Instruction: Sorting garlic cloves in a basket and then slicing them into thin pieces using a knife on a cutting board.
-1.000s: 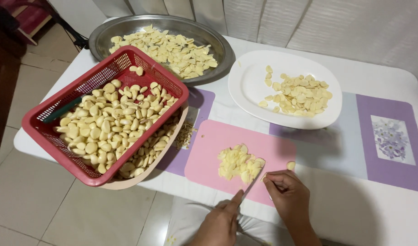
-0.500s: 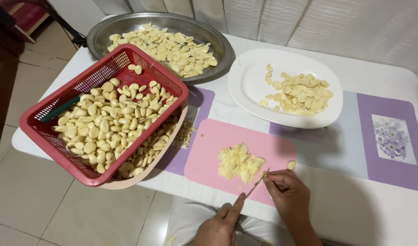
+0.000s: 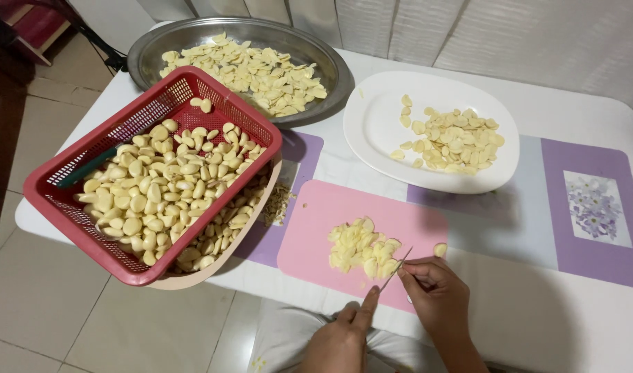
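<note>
Partly cropped left hand [image 3: 341, 338] grips knife [image 3: 394, 271]; right hand [image 3: 437, 293] pinched, held piece hidden; garlic pile [image 3: 361, 250] beside.

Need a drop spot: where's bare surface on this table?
Free: tablecloth right of the pink cutting board, below the white plate; also the far right corner. Crowded: left side, with red basket, metal tray and both hands at the board's near edge.

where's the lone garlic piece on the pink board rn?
Head view: the lone garlic piece lies near the right edge of the pink cutting board, just above the right hand and right of the sliced pile.
</note>
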